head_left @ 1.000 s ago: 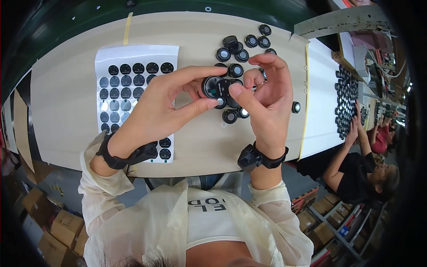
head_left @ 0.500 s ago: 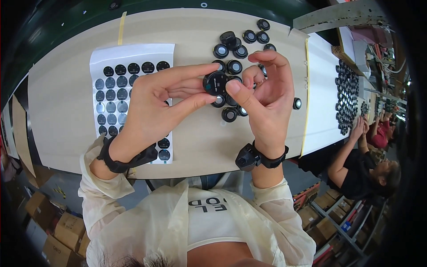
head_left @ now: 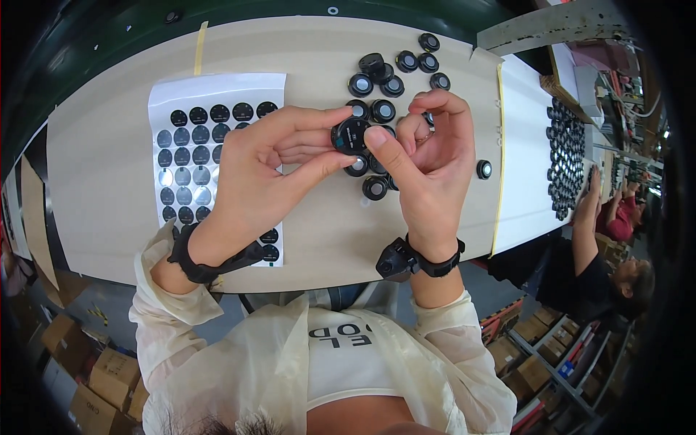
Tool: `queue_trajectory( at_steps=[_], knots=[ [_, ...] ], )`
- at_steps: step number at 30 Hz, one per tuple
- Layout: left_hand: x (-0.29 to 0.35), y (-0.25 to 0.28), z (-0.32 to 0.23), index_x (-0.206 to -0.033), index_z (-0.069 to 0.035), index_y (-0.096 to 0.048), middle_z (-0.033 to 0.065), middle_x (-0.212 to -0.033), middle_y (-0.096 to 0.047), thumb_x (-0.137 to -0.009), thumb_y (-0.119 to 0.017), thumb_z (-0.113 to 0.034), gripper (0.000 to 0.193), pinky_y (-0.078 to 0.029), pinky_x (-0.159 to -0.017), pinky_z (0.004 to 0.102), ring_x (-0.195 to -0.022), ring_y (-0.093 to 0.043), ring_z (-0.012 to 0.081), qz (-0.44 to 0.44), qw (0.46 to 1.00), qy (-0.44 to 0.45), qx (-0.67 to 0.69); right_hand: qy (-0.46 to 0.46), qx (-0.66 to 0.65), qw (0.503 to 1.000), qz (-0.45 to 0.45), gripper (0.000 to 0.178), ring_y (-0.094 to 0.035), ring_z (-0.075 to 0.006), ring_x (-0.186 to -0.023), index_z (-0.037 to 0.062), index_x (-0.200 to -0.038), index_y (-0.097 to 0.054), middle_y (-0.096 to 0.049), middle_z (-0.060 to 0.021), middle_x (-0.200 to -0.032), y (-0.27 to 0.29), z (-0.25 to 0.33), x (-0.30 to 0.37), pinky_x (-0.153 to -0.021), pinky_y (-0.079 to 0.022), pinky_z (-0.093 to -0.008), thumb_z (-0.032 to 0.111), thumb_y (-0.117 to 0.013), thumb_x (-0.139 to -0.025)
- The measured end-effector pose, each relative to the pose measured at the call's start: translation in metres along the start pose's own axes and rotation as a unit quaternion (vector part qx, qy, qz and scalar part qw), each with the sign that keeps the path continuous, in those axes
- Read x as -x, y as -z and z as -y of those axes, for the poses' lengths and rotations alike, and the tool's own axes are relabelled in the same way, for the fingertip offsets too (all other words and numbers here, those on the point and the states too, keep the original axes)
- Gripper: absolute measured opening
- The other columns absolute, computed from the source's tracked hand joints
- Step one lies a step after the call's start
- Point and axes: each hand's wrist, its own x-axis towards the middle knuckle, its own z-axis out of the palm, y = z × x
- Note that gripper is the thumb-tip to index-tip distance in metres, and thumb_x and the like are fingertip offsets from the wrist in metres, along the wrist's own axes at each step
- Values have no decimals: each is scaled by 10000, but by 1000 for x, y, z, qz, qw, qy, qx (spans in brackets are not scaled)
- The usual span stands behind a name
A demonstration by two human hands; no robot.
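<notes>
Head camera view: at the lower left of the frame, brown cardboard boxes point(head_left: 114, 373) stand on the floor. Above them spreads the beige bench point(head_left: 94, 167), its edges bent by the lens. In the left-centre part of the bench lies a white glossy rectangular sheet point(head_left: 174, 85), which carries rows of round black stickers point(head_left: 182, 176).

The left hand point(head_left: 264, 159) reaches over the right side of this sheet. Its grip is closed around a black round disc-shaped piece point(head_left: 348, 139), near the centre of the frame: the thumb is at the lower edge and the index finger at the upper edge. The face of this piece has pale printing and a small teal mark.

The right hand point(head_left: 431, 185) is just beside. Its thumb tip lies on the right edge of the face, while the other fingers are loosely bent; this grip is half open and does not close around anything.

Behind and above the hands are loose black round pieces with pale centres point(head_left: 361, 85). One more single black piece point(head_left: 483, 170) lies apart, near a yellow strip point(head_left: 498, 152). At the right, a white surface point(head_left: 525, 196) carries many crowded black pieces point(head_left: 564, 159), near a co-worker in black point(head_left: 580, 279).
</notes>
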Motion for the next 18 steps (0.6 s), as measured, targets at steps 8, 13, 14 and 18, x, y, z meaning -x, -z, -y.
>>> queue_trajectory(
  at_steps=[8, 13, 14, 18],
  knots=[
    [2, -2, 10, -1179, 28, -594, 125, -1027, -667, -778, -645, 136, 419, -561, -816, 268, -894, -679, 187, -23, 999, -26, -32, -2, 41, 999, 7, 439, -399, -31, -594, -3, -1067, -460, -483, -20, -903, -1, -2, -2, -517, -375, -171, -77, -729, -728],
    [1, -1, 7, -1168, 3, -618, 115, -976, -683, -799, -672, 66, 379, -554, -791, 248, -869, -676, 152, -28, 999, -29, -6, -30, 51, 998, 19, 447, -407, -23, -585, -1, -1060, -466, -488, -26, -924, 0, -2, -2, -515, -374, -165, -65, -746, -717],
    [1, 0, 7, -1164, -7, -626, 114, -955, -690, -806, -684, 38, 365, -551, -782, 240, -861, -674, 138, -23, 999, -29, 0, -32, 55, 998, 23, 449, -411, -20, -586, -1, -1058, -466, -488, -27, -926, 0, -3, -2, -515, -376, -165, -63, -749, -716],
    [-2, 8, 12, -1186, 18, -600, 137, -1060, -663, -821, -657, 50, 371, -564, -782, 260, -905, -670, 169, -4, 1000, -4, -27, -46, 83, 995, 23, 449, -415, -17, -595, 0, -1060, -467, -502, -26, -919, -1, -2, -2, -519, -393, -165, -40, -757, -720]
  ],
)
